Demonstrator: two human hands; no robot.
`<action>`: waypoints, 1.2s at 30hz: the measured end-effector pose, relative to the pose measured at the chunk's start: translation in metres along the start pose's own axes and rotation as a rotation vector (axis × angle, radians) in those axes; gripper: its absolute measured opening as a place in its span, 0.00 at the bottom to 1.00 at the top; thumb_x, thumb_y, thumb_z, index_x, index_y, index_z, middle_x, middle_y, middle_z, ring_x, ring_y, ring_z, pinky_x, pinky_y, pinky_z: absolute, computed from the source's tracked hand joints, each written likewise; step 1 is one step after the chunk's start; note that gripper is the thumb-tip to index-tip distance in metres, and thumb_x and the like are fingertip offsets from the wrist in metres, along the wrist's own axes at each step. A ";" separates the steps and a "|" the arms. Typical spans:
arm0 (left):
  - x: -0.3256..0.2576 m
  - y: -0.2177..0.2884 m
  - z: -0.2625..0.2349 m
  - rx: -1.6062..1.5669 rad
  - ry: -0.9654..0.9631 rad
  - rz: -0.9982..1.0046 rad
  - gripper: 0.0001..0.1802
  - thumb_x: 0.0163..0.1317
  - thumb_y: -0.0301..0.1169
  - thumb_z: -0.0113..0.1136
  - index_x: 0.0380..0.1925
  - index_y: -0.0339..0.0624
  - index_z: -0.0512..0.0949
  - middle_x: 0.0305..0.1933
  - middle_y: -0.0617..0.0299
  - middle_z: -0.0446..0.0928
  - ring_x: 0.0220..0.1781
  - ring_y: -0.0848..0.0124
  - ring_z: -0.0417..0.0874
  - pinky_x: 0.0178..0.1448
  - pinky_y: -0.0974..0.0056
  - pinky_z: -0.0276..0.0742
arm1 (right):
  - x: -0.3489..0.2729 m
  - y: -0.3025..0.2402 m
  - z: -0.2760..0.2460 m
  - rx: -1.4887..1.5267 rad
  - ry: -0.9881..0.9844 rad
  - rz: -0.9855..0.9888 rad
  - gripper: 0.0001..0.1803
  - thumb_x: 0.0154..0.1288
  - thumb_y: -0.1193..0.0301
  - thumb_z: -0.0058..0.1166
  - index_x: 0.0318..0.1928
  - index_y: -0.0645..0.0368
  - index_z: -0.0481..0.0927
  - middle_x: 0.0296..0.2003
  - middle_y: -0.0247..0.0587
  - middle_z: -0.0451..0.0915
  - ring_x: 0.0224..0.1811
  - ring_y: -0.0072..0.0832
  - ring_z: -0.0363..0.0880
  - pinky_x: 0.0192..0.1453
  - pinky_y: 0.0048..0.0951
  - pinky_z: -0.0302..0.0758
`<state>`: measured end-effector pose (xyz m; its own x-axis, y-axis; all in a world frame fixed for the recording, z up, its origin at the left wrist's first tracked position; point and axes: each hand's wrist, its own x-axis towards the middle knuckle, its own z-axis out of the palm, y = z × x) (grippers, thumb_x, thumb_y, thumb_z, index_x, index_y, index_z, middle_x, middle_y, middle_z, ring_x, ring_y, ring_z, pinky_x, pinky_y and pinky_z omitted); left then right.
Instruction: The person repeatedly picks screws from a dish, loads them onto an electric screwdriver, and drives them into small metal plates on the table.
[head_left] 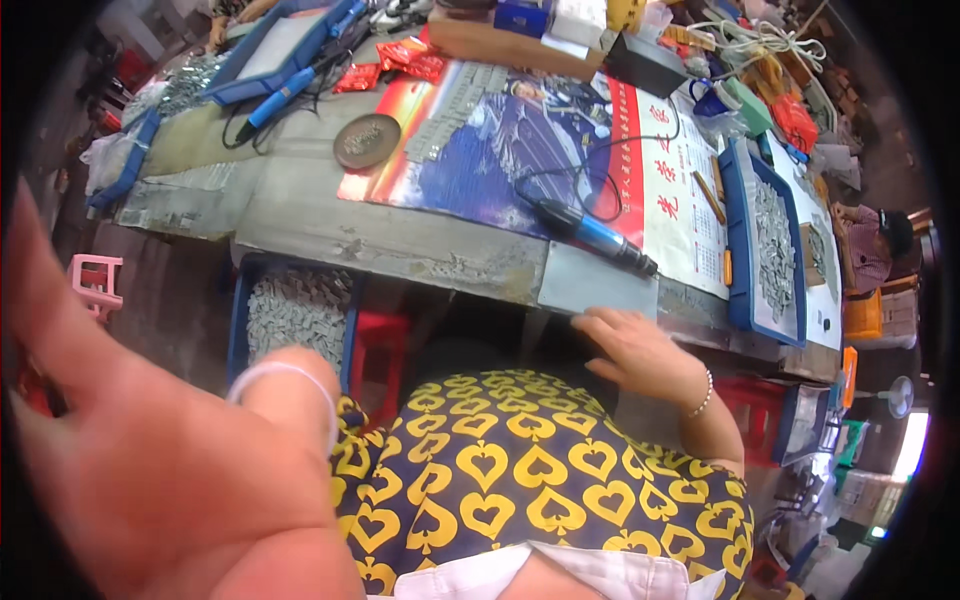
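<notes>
Closest to the lens, left hand, raised and blurred, open or closed impossible to tell; beyond it, right hand spread open, gripping nothing, fingertips resting on the near edge of a grey plate at the front of the table. Possibly a risk of dragging the plate over the table edge with fingertips only, or of knocking the blue corded tool lying just behind it. Blue tray at right heaped with small grey metal pieces; blue crate under the table full of similar ones.
</notes>
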<state>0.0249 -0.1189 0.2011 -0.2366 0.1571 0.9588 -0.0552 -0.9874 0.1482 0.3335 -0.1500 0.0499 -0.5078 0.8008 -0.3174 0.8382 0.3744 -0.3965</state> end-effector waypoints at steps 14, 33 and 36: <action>0.048 0.062 0.065 -0.606 -0.377 -1.286 0.14 0.63 0.29 0.45 0.26 0.31 0.76 0.29 0.51 0.80 0.25 0.74 0.78 0.54 0.76 0.66 | 0.011 -0.029 0.046 0.038 -0.003 -0.175 0.26 0.60 0.65 0.55 0.57 0.61 0.70 0.51 0.48 0.74 0.51 0.43 0.76 0.53 0.40 0.73; 0.032 -0.012 0.082 -0.886 -0.779 -0.865 0.16 0.66 0.34 0.49 0.40 0.31 0.78 0.37 0.49 0.82 0.38 0.62 0.82 0.43 0.61 0.76 | 0.085 -0.054 0.026 0.009 -0.162 -0.323 0.28 0.59 0.65 0.58 0.59 0.59 0.69 0.52 0.47 0.74 0.52 0.45 0.76 0.55 0.42 0.73; 0.032 -0.024 0.081 -1.065 -0.809 -0.925 0.15 0.67 0.34 0.49 0.38 0.33 0.79 0.35 0.52 0.82 0.35 0.64 0.82 0.40 0.62 0.76 | 0.095 -0.045 0.024 0.056 -0.125 -0.339 0.27 0.59 0.66 0.58 0.58 0.59 0.70 0.52 0.47 0.74 0.52 0.45 0.76 0.55 0.42 0.73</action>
<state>0.0970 -0.0913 0.2475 0.7817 0.2679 0.5631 -0.5715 -0.0536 0.8188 0.2429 -0.1025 0.0169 -0.7786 0.5706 -0.2612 0.6072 0.5799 -0.5432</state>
